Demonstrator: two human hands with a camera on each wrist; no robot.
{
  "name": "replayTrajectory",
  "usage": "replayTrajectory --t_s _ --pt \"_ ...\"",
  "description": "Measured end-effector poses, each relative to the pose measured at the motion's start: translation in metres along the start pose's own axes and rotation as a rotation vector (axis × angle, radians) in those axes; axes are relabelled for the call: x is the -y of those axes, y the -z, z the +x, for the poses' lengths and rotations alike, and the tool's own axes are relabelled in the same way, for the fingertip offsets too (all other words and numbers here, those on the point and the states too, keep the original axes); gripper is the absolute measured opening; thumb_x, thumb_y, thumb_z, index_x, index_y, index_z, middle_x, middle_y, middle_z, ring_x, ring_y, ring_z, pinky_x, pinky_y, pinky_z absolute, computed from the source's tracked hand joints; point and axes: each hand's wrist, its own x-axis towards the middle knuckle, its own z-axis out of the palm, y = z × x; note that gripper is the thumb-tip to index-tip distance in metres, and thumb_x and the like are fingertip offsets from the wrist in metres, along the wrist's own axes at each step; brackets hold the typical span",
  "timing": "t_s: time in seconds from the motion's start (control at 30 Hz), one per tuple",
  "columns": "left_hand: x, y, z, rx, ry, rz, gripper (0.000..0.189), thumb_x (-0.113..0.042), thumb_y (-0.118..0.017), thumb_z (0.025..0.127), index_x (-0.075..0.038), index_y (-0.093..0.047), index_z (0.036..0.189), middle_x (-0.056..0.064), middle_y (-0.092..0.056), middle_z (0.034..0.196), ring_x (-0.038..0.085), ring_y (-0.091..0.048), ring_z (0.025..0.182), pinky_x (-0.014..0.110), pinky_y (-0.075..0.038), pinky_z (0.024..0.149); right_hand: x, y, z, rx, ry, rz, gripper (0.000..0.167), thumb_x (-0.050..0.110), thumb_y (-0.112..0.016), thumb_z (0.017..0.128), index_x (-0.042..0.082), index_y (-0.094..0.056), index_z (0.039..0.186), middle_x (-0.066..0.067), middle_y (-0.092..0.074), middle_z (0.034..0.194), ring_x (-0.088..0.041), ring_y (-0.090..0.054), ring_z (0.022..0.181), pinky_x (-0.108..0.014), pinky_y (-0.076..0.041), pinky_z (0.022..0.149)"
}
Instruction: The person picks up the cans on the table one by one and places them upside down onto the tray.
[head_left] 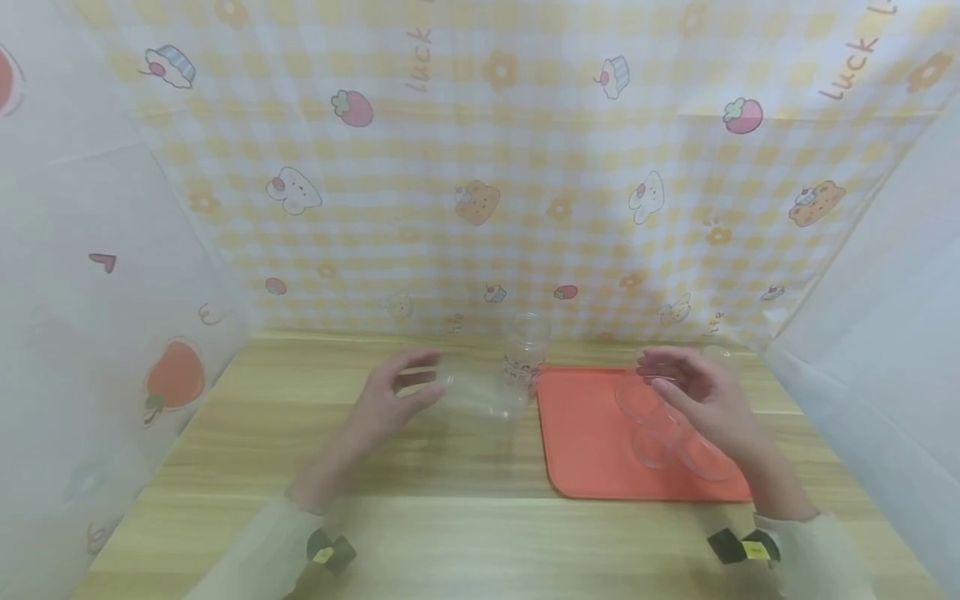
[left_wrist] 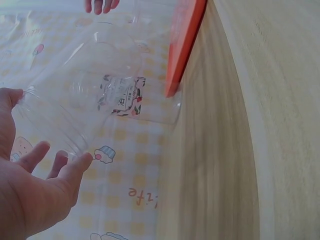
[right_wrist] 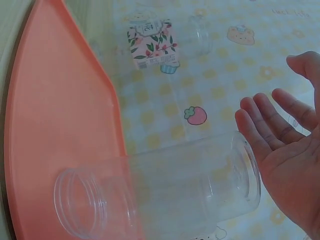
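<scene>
My left hand (head_left: 397, 390) holds a clear plastic jar (head_left: 480, 387), blurred in the head view, over the wood tabletop. The left wrist view shows thumb and fingers spread across one end of this jar (left_wrist: 65, 115). Behind it stands another clear jar (head_left: 527, 354) with a flowered label (right_wrist: 151, 44). Over the orange-red tray (head_left: 581, 462), my right hand (head_left: 701, 387) has its fingers parted, nothing in its grasp. Beside that hand, a clear jar (right_wrist: 170, 187) stands with its threaded mouth down at the tray; whether they touch, I cannot tell.
Clear round outlines (head_left: 705, 458) show on the tray beneath the right hand, hard to make out. A small clear round thing (head_left: 720, 356) is past the tray's far right. Behind the table (head_left: 465, 542) hangs a yellow checked cloth (head_left: 420, 167); pale sheets flank both sides.
</scene>
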Motion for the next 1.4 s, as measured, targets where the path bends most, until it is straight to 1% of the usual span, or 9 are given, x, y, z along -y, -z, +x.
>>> replayTrajectory --t_s 0.1,0.23,0.33,0.47,0.67,0.87,1.1,1.33,1.4 --pt "0.0 -0.002 0.0 -0.006 -0.014 0.007 0.055 -0.025 -0.076 0.093 -0.01 -0.055 0.142 0.011 -0.053 0.144 0.038 -0.053 0.127 0.045 -0.057 0.091 0.0 -0.001 0.001 0.002 0.021 0.017 0.042 -0.024 -0.057 0.091 -0.014 -0.054 0.131 -0.028 -0.063 0.119 -0.026 -0.066 0.111 -0.034 -0.055 0.093" --pt "0.001 -0.005 0.0 -0.012 -0.038 -0.006 0.053 -0.022 -0.076 0.093 -0.008 -0.056 0.141 0.011 -0.054 0.142 0.043 -0.052 0.127 0.044 -0.057 0.09 0.0 -0.003 0.001 0.009 0.022 0.008 0.042 -0.024 -0.056 0.091 -0.013 -0.054 0.132 -0.029 -0.063 0.119 -0.025 -0.066 0.111 -0.033 -0.055 0.094" --pt "0.002 -0.007 0.001 -0.012 -0.061 -0.021 0.053 -0.019 -0.075 0.093 -0.005 -0.055 0.141 0.017 -0.053 0.143 0.047 -0.051 0.126 0.045 -0.057 0.091 0.0 -0.005 0.001 0.014 0.002 -0.027 0.043 -0.022 -0.057 0.092 -0.011 -0.054 0.133 -0.031 -0.062 0.12 -0.024 -0.066 0.111 -0.033 -0.054 0.094" --pt "0.003 -0.009 0.001 -0.014 -0.079 -0.031 0.053 -0.017 -0.073 0.094 -0.002 -0.054 0.141 0.022 -0.051 0.143 0.043 -0.054 0.125 0.046 -0.056 0.091 0.0 -0.008 0.002 0.015 -0.007 -0.043 0.042 -0.022 -0.058 0.091 -0.014 -0.052 0.133 -0.035 -0.059 0.12 -0.028 -0.065 0.112 -0.032 -0.054 0.094" --pt "0.002 -0.012 0.001 -0.019 -0.101 -0.043 0.053 -0.015 -0.072 0.094 0.0 -0.053 0.141 0.021 -0.053 0.142 0.043 -0.055 0.124 0.047 -0.057 0.091 -0.001 -0.012 0.004 0.021 0.024 -0.013 0.041 -0.023 -0.058 0.091 -0.018 -0.05 0.13 -0.038 -0.059 0.117 -0.033 -0.065 0.11 -0.033 -0.055 0.094" --pt "0.0 -0.014 -0.001 -0.023 -0.1 -0.047 0.054 -0.014 -0.071 0.095 0.002 -0.052 0.142 0.024 -0.051 0.143 0.044 -0.054 0.124 0.048 -0.056 0.091 0.0 -0.014 0.006 0.029 0.04 -0.012 0.039 -0.021 -0.059 0.092 -0.014 -0.054 0.13 -0.029 -0.063 0.118 -0.029 -0.066 0.11 -0.031 -0.054 0.094" --pt "0.0 -0.015 0.0 -0.025 -0.094 -0.055 0.052 -0.016 -0.072 0.095 -0.004 -0.054 0.142 0.017 -0.054 0.142 0.04 -0.056 0.124 0.046 -0.057 0.09 0.004 -0.015 0.009 0.035 0.038 -0.02 0.038 -0.021 -0.059 0.092 -0.015 -0.053 0.129 -0.037 -0.059 0.117 -0.029 -0.066 0.11 -0.031 -0.054 0.094" --pt "0.0 -0.019 0.002 -0.028 -0.115 -0.06 0.052 -0.018 -0.071 0.094 -0.004 -0.055 0.141 0.017 -0.054 0.141 0.04 -0.057 0.123 0.045 -0.057 0.09 0.001 -0.017 0.01 0.038 0.045 -0.019 0.039 -0.022 -0.059 0.091 -0.017 -0.051 0.129 -0.031 -0.062 0.118 -0.031 -0.066 0.11 -0.032 -0.055 0.093" --pt "0.0 -0.02 0.002 -0.029 -0.121 -0.063 0.051 -0.018 -0.071 0.094 -0.004 -0.055 0.141 0.017 -0.055 0.141 0.04 -0.057 0.122 0.046 -0.057 0.09 0.0 -0.017 0.01 0.037 0.042 -0.016 0.039 -0.021 -0.059 0.091 -0.017 -0.051 0.129 -0.033 -0.061 0.118 -0.031 -0.065 0.111 -0.032 -0.055 0.093"
